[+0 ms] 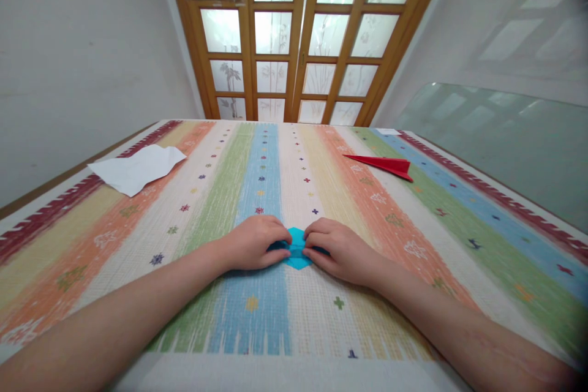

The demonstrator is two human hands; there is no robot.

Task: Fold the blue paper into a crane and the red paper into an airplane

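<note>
Pressing down at the middle of the striped cloth [413, 220], your two hands meet over a small folded piece of blue paper [296, 248]. Your left hand [255, 243] lies curled at the paper's 9 o'clock side, fingertips bent onto its edge, the palm low to the cloth. Your right hand [340, 249] mirrors it from 3 o'clock, fingers likewise curled and pinching the paper's other side. Both hands are mostly closed, with the paper held between their fingertips; how tightly, you cannot tell.

The blue paper is bright turquoise, folded small, with a pointed lower edge showing at 6 o'clock between your hands and a narrow upper tip at 12 o'clock. Most of it is hidden under your fingers. It rests flat on the cloth's blue stripe.

Nothing here holds anything; every item lies loose on the cloth. Farther off, at about 1 o'clock from the hands, a red paper plane [384, 165] lies flat, well apart. At about 10 o'clock, near the far left edge, sits a white sheet of paper [136, 168], creased. Beyond the table, at 12 o'clock, stands a wooden-framed glass door [298, 37].
</note>
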